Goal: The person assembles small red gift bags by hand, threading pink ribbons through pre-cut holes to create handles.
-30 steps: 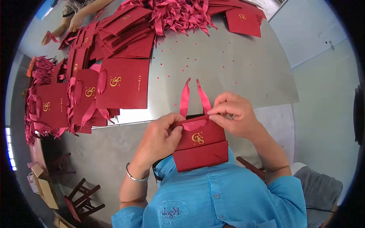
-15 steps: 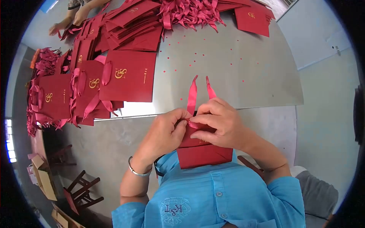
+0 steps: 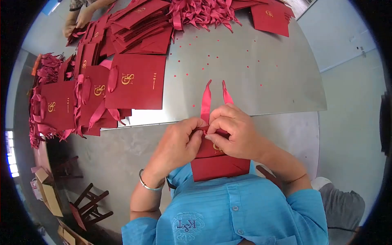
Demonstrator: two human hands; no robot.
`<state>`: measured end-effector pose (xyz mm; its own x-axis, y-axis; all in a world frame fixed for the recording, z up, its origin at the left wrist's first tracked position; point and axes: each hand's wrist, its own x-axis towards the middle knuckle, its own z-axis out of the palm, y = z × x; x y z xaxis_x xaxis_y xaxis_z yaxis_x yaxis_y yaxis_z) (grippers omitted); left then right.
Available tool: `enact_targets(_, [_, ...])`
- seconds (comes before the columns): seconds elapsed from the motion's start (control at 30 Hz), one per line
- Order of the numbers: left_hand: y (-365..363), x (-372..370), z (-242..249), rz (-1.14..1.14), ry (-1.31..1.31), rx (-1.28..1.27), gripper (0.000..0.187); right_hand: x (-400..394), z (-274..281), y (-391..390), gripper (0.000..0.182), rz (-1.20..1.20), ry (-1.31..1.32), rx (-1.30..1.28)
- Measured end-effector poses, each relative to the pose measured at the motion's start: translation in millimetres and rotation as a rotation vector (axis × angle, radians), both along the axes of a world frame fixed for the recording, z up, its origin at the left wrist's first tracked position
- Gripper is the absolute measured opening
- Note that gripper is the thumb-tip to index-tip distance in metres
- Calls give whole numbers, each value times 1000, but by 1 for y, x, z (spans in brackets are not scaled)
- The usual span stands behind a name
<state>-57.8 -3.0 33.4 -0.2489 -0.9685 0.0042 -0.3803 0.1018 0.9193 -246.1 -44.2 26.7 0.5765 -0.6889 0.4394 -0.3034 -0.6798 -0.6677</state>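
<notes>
A dark red paper gift bag [image 3: 220,168] with gold print rests against the front of my blue shirt. My left hand [image 3: 183,141] is closed on the top edge of the bag, thumb and forefinger pinched together. From the right, my right hand [image 3: 232,131] pinches a small bit of pink ribbon at that same edge, thumb against fingertips; the fingers partly hide it. Two ends of the pink ribbon handle [image 3: 206,101] stick up beyond the hands toward the table.
Finished-looking red bags [image 3: 136,81] with ribbon handles lie piled at the table's left. A heap of pink ribbons [image 3: 204,14] and more bags [image 3: 270,18] lie at the back. Small red dots are scattered on the metal table [image 3: 294,90]. Another person's hands [image 3: 83,18] work at top left.
My right thumb has risen to meet the fingertips in a pinch, uncovering more gold print. My left hand has barely moved. The other person's hands have come closer together.
</notes>
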Motion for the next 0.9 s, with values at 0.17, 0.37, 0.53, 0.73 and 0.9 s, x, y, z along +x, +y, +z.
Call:
enact_targets(0.17, [1, -3, 0, 45, 0, 4, 14, -2, -4, 0, 21, 22, -45, 10])
enact_targets(0.37, [0, -2, 0, 45, 2, 22, 14, -5, -4, -2, 20, 51, -42, 14])
enact_targets(0.53, [3, -1, 3, 73, -24, 16, 12, -34, 13, -14, 10, -177, -54, 201])
enact_targets(0.73, [4, -7, 4, 41, 58, 53, 13, -52, 26, -31, 24, -228, 219, 716])
enact_targets(0.9, [7, -10, 9, 29, 71, 23, 14, -44, 30, -45, 30, -59, 321, 835])
